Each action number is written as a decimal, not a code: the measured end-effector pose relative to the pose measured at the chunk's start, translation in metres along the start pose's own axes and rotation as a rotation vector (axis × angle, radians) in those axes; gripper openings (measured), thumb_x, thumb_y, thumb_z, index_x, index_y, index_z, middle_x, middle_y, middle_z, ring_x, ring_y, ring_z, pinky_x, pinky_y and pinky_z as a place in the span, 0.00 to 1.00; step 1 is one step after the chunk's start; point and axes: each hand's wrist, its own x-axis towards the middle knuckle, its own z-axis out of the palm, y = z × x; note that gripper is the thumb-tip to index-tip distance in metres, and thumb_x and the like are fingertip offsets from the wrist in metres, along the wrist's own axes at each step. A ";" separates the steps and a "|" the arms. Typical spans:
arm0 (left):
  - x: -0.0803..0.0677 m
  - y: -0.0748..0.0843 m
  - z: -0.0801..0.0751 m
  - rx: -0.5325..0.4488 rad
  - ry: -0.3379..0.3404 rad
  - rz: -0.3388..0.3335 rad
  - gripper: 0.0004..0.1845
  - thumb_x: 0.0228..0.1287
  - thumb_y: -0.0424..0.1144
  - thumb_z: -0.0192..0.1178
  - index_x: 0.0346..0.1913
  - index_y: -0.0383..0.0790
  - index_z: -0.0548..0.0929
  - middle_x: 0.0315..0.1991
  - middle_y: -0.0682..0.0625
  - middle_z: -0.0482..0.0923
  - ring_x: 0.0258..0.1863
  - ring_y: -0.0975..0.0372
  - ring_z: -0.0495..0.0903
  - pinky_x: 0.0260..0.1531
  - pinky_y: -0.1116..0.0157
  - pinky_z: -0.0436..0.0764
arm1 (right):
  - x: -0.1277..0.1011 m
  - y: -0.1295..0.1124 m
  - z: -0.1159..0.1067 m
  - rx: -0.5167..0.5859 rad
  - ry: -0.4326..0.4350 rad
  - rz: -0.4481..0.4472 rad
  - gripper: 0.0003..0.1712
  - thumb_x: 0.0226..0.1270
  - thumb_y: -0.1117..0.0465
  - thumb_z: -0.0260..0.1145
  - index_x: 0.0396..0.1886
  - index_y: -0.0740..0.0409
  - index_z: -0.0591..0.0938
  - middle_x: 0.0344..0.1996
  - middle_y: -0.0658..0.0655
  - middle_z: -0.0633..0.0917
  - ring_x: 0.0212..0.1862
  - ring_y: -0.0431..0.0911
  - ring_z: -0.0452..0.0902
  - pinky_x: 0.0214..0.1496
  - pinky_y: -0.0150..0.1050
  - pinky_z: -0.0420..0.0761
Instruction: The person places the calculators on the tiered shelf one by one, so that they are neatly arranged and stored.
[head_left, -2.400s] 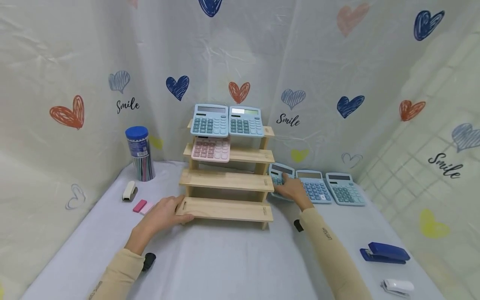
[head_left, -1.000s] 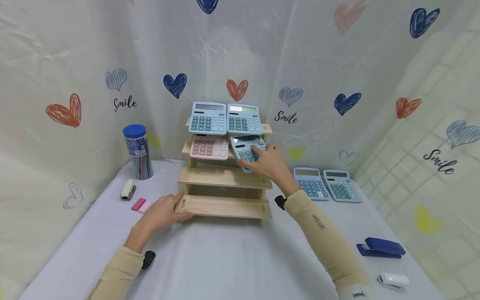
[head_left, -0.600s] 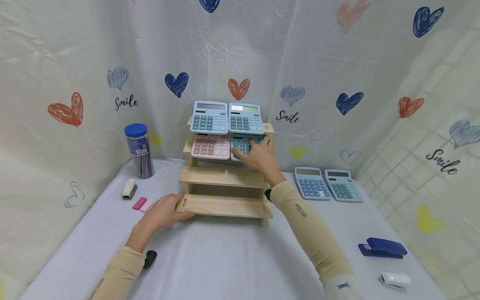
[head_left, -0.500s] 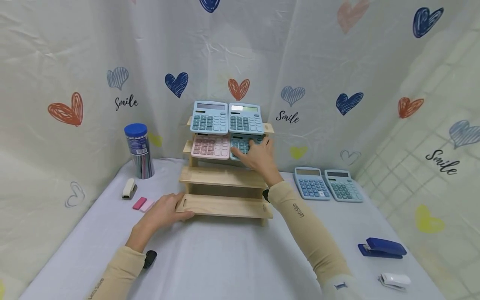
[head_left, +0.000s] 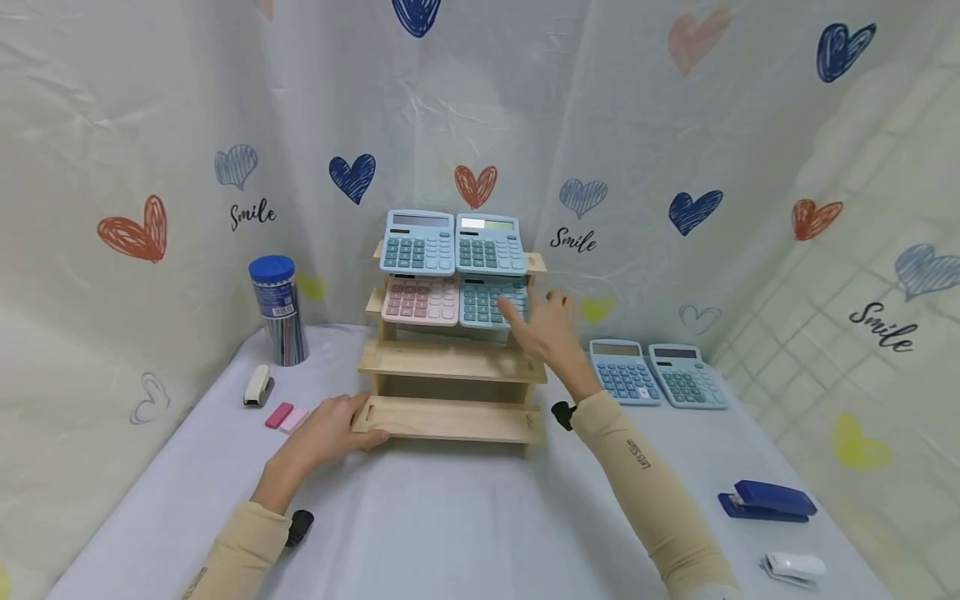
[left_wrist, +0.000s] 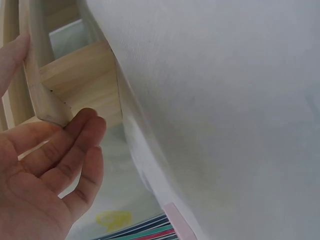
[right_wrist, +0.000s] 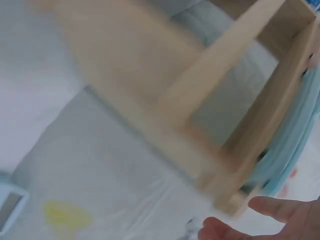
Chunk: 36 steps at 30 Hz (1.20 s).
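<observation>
Teal calculator leans on our wooden rack beside a pink calculator; our right hand hovers spread, our left hand grips the bottom shelf.

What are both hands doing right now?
Left hand: grips the left end of the wooden rack's bottom shelf.
Right hand: open, holding nothing, just by the teal calculator on the second shelf.

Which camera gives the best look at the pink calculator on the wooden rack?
The head view: the pink calculator faces the camera on the rack's second shelf from the top. Both wrist views show only wooden rack parts, not that calculator.
</observation>
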 end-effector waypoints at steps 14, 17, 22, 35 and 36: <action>0.000 -0.001 -0.004 0.025 -0.006 -0.015 0.41 0.58 0.58 0.70 0.64 0.31 0.74 0.34 0.46 0.77 0.32 0.59 0.71 0.31 0.62 0.70 | -0.014 0.167 0.015 -0.127 -0.169 0.198 0.56 0.71 0.24 0.37 0.79 0.65 0.55 0.71 0.84 0.56 0.71 0.81 0.50 0.70 0.75 0.53; 0.000 -0.001 -0.003 0.018 -0.008 -0.019 0.41 0.58 0.58 0.71 0.64 0.31 0.74 0.33 0.47 0.77 0.32 0.59 0.71 0.30 0.63 0.69 | -0.016 0.196 0.020 -0.163 -0.271 0.233 0.57 0.71 0.24 0.37 0.79 0.67 0.53 0.72 0.85 0.52 0.72 0.83 0.44 0.71 0.76 0.49; -0.001 -0.001 -0.001 0.013 -0.018 -0.038 0.42 0.57 0.58 0.71 0.66 0.31 0.73 0.34 0.47 0.77 0.32 0.59 0.70 0.30 0.63 0.69 | -0.019 0.222 0.025 -0.171 -0.359 0.253 0.60 0.70 0.23 0.41 0.78 0.70 0.51 0.73 0.85 0.50 0.74 0.82 0.40 0.72 0.76 0.47; -0.001 0.001 -0.001 0.019 -0.016 -0.046 0.43 0.57 0.59 0.71 0.66 0.31 0.73 0.35 0.46 0.78 0.32 0.59 0.71 0.31 0.63 0.70 | -0.015 0.230 0.034 -0.148 -0.504 0.336 0.65 0.62 0.20 0.51 0.81 0.60 0.42 0.69 0.92 0.40 0.68 0.90 0.35 0.63 0.81 0.57; -0.001 0.001 -0.002 0.019 -0.014 -0.049 0.43 0.57 0.59 0.71 0.66 0.31 0.73 0.35 0.46 0.78 0.33 0.59 0.71 0.31 0.63 0.70 | -0.014 0.229 0.035 -0.151 -0.502 0.332 0.65 0.62 0.21 0.52 0.81 0.59 0.43 0.69 0.93 0.40 0.68 0.90 0.36 0.62 0.81 0.58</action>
